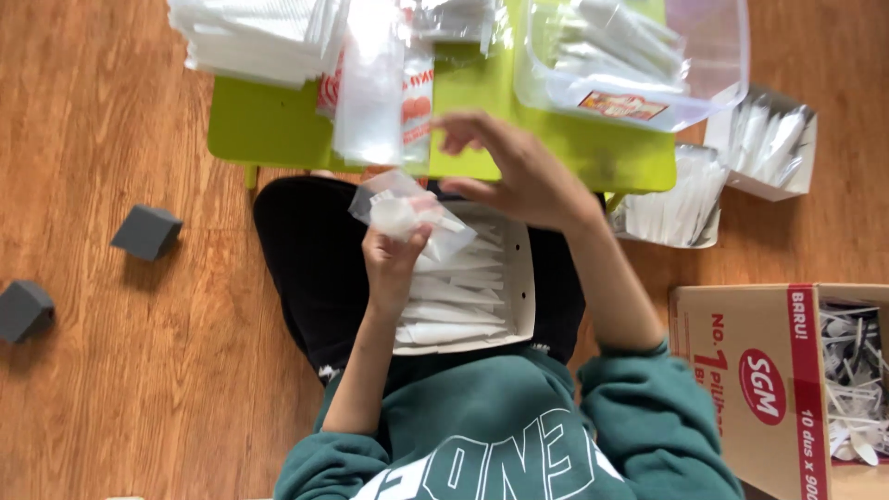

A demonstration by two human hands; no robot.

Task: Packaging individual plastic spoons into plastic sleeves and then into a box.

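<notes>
Step in hand: judging by the pose, a small clear plastic bag [407, 211] is being filled or closed up with a folded white item inside it.
Left hand [394, 255]: clenched around the small bag, holding it up over the lap.
Right hand [519, 171]: released, fingers spread and curved, hovering just right of the bag and touching nothing I can make out.
Next move calls for: probably a fine pinch with the right hand at the bag's thin, slippery mouth while the left keeps it steady.
White tray [519, 296]: shallow cardboard, resting on the lap, lined with a row of slim white paper-wrapped pieces.
Green surface [269, 130]: low, smooth, lime-coloured, far from the person; carries a stack of white napkins [259, 37] at far left and a sheaf of glossy clear bags [370, 88].
Clear tub [713, 56]: rigid transparent plastic, far right, holding more wrapped pieces.
Cardboard box [741, 380]: near right on the wooden floor, white plastic cutlery [857, 380] inside.
Grey blocks [146, 231]: two, matte, on the floor at left.
</notes>
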